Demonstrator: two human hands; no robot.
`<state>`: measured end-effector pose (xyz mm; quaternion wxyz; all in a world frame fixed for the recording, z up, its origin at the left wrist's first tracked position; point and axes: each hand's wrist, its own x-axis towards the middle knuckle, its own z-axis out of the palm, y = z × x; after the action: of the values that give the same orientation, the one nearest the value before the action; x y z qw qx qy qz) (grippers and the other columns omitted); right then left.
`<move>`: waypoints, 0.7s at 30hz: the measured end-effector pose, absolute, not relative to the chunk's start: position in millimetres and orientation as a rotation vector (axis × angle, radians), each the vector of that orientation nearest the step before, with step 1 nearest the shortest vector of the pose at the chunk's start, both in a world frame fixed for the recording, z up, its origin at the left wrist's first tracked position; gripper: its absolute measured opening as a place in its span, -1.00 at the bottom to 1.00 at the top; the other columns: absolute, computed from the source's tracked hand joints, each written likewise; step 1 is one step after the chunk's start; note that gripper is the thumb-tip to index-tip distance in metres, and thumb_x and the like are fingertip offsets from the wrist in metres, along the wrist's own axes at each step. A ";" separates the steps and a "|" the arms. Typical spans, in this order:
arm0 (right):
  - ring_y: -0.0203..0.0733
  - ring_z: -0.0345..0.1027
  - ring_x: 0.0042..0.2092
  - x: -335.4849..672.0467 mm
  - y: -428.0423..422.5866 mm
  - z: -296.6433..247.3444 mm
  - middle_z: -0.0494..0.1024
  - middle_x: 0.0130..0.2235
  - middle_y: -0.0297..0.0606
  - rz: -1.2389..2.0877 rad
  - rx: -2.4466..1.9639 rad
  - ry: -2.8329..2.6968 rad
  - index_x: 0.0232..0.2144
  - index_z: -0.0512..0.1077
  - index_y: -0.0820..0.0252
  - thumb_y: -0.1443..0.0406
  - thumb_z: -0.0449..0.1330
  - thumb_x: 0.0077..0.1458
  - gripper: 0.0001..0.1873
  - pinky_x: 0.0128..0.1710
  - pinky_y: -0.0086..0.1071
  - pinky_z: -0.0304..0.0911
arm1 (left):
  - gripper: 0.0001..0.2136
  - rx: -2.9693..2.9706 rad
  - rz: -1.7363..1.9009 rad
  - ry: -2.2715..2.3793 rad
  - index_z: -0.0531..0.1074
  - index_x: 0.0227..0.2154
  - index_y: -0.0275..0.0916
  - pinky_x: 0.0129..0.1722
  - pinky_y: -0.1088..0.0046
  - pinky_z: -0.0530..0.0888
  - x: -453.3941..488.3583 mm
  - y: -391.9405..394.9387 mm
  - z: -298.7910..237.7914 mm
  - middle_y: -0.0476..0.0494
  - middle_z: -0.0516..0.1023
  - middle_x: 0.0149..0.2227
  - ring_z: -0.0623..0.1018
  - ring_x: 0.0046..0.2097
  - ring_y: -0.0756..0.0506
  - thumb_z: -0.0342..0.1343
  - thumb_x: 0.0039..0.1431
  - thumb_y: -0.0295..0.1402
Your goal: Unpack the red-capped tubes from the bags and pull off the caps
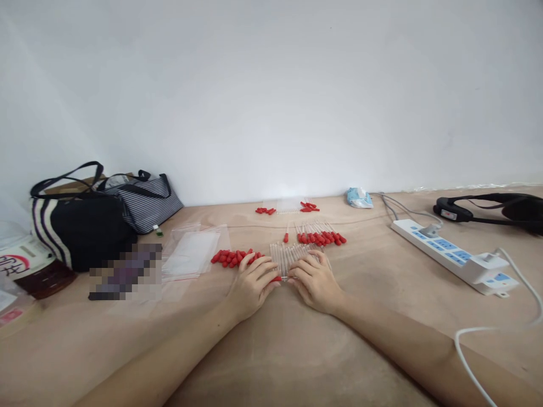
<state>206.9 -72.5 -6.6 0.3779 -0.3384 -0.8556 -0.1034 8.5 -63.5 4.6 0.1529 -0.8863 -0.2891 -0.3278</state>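
Observation:
My left hand [254, 281] is closed, thumb and fingers pinching a red rubber bulb [276, 278] that shows past the fingertips. Facing it, my right hand [314, 280] is closed too, its fingertips at a short clear glass tube [285, 278] lined up with the bulb; my fingers hide most of the tube. Just beyond both hands lies a row of clear glass tubes [278, 254]. A heap of loose red bulbs [229, 258] sits beside my left hand. Behind the row, several droppers with red bulbs [320, 237] lie side by side.
More red bulbs and tubes lie in clear bags [288, 204] near the wall. Plastic zip bags [193, 252], a blurred-out object [127, 274], bags [89, 226] and a bottle [42, 277] are left. A power strip [449, 254], cable [462, 339], blue packet [359, 198] and black headset [492, 209] are right.

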 end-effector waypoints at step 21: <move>-0.30 0.21 -0.41 234.2 -68.9 -6.5 0.42 -0.58 -0.38 -0.351 -0.949 -2.063 -0.38 0.47 0.10 0.28 0.03 0.10 -0.80 -0.18 -0.28 -0.05 | -0.82 -2.530 -1.038 -0.969 0.43 -0.41 -0.22 -0.20 0.37 0.35 -7.0 -70.4 11.9 -0.08 0.48 -0.38 0.44 -0.26 -0.03 -0.08 0.16 -0.41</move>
<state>234.2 -68.9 -6.5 0.4096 -0.3766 -0.8191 -0.1395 -7.0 -70.4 11.9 0.1200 -0.8657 -0.3316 -0.3553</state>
